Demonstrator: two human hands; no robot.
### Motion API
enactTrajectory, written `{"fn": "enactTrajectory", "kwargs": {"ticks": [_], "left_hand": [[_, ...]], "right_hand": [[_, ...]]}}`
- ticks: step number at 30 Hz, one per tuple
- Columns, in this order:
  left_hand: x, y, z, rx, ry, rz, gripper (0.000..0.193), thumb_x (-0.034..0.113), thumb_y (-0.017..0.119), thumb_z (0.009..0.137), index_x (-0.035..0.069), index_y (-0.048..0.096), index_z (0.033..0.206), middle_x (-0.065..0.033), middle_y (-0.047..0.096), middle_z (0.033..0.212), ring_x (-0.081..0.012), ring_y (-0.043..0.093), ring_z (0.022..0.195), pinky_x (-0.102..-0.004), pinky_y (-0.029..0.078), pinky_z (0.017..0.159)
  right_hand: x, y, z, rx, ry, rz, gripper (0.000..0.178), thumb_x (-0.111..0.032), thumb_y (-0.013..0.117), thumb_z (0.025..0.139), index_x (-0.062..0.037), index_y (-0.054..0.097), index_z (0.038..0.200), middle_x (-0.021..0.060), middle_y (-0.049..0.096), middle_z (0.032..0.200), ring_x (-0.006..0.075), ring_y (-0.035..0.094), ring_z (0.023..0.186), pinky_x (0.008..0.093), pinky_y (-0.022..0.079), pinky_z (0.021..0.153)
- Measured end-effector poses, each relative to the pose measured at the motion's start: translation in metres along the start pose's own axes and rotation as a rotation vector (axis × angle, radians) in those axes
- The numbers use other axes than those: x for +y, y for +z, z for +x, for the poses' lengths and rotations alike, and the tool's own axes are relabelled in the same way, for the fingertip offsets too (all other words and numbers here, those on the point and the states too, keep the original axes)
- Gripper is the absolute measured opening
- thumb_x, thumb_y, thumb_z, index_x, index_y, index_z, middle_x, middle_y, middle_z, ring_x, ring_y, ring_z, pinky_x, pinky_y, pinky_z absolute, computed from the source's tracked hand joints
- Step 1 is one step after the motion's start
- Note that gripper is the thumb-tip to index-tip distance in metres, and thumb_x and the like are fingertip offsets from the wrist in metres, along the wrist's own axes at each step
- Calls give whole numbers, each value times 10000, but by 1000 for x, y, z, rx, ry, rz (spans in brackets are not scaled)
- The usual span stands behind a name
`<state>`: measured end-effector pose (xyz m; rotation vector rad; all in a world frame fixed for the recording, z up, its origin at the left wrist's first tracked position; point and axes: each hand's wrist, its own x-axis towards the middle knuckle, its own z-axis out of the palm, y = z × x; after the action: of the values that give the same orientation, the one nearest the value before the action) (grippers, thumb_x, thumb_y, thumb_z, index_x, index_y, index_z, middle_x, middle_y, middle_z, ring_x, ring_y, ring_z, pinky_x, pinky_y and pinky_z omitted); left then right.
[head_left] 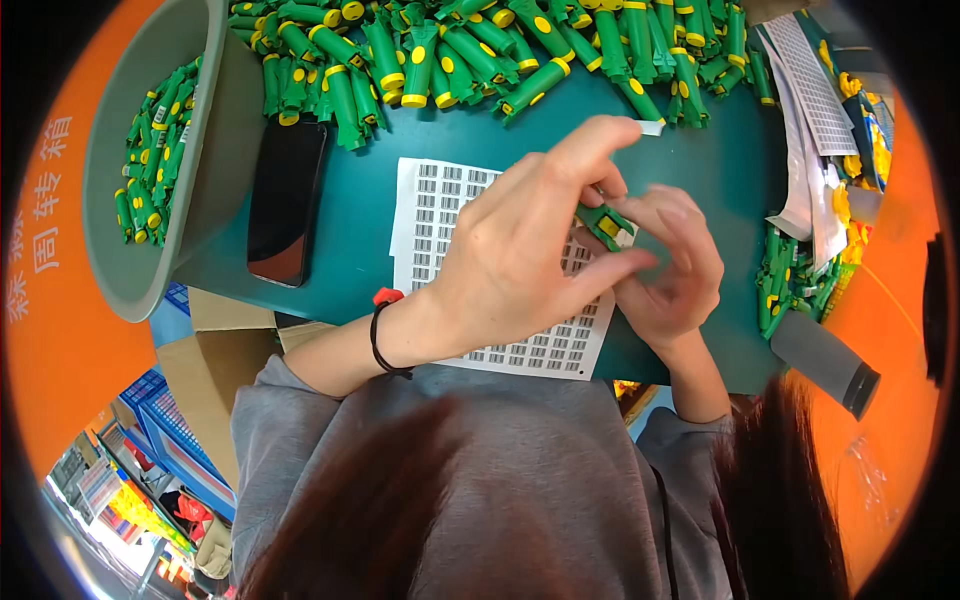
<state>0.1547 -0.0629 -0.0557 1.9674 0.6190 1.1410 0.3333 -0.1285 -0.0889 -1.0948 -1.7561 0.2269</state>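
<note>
While the left hand (520,240) stretches its index finger outward, its other fingers curl closed around a small green piece (600,222) with a yellow patch, the thumb lying just below it. A white scrap (651,128) (a label, by its look) sits at that index fingertip. The right hand (675,265), half closed, has its bent, slightly blurred fingers right at the piece's other side; whether they pinch it or merely touch, I cannot tell. Beneath the grip lies a printed label sheet (430,215); beyond it, a heap of green tubes (440,60) with yellow ends; left of it, a dark phone (287,205), then a grey bin (222,150).
</note>
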Motion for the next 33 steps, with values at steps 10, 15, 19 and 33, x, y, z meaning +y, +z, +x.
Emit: {"fn": "enactTrajectory", "kwargs": {"ticks": [10, 15, 19, 33], "left_hand": [[-17, -24, 0, 196, -510, -608, 692, -84, 726, 876, 31, 328, 1430, -163, 672, 1117, -228, 698, 1039, -341, 582, 932], [-16, -40, 2, 122, -365, -230, 432, -42, 747, 867, 16, 551, 1247, -124, 670, 1123, -198, 650, 1089, -330, 530, 948], [-9, -46, 15, -45, -105, -14, 128, 12, 766, 848, 24, 699, 956, -99, 671, 1131, -183, 593, 1127, -335, 478, 949], [5, -36, 26, -320, -221, -25, 85, 49, 709, 907, -9, 683, 964, -87, 711, 971, -185, 675, 899, -302, 521, 815]], "right_hand": [[-15, 3, 3, 69, 711, 813, 317, 90, 628, 950, 80, 563, 1261, 143, 627, 1162, 181, 673, 960, 315, 575, 832], [-6, 1, 0, 59, 596, 727, 356, 121, 652, 912, 81, 576, 1257, 159, 581, 1252, 225, 632, 1113, 352, 563, 944], [-7, 1, -3, 27, 543, 740, 398, 151, 664, 880, 84, 576, 1262, 173, 523, 1341, 256, 555, 1260, 382, 525, 1045], [-12, 0, -5, 82, 540, 744, 412, 149, 665, 890, 93, 552, 1282, 193, 609, 1289, 242, 635, 1163, 368, 549, 1011]]}}
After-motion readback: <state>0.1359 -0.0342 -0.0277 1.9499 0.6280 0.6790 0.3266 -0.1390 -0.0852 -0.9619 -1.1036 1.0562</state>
